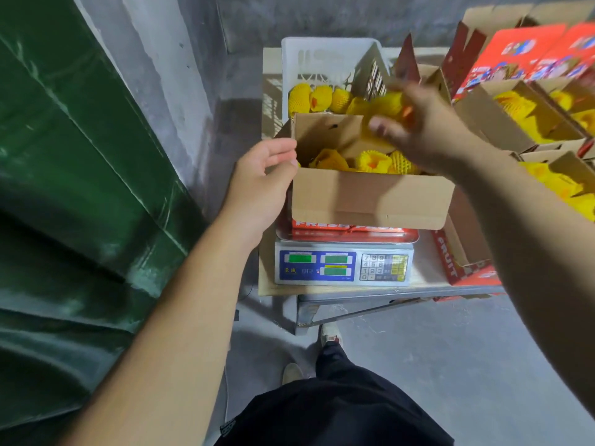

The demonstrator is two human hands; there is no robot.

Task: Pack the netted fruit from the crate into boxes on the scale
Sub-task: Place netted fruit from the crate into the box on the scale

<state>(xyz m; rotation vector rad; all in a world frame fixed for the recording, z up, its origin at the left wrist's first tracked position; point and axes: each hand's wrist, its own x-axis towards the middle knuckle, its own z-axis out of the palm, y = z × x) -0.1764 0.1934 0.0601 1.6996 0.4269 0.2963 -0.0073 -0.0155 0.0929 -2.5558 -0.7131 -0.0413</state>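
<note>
An open cardboard box (370, 199) stands on the digital scale (343, 263), with several yellow-netted fruits (373, 160) inside. Behind it a white plastic crate (322, 56) holds more netted fruit (318, 98). My right hand (425, 127) hovers over the box's back right and grips a netted fruit (388, 103), blurred by motion. My left hand (264, 175) rests with loose fingers against the box's left flap edge.
To the right, several red-printed cartons (521, 123) hold netted fruit, and one red box (463, 252) lies beside the scale. A green tarp (74, 188) fills the left. The table's front edge (354, 291) is near my legs; grey concrete floor lies below.
</note>
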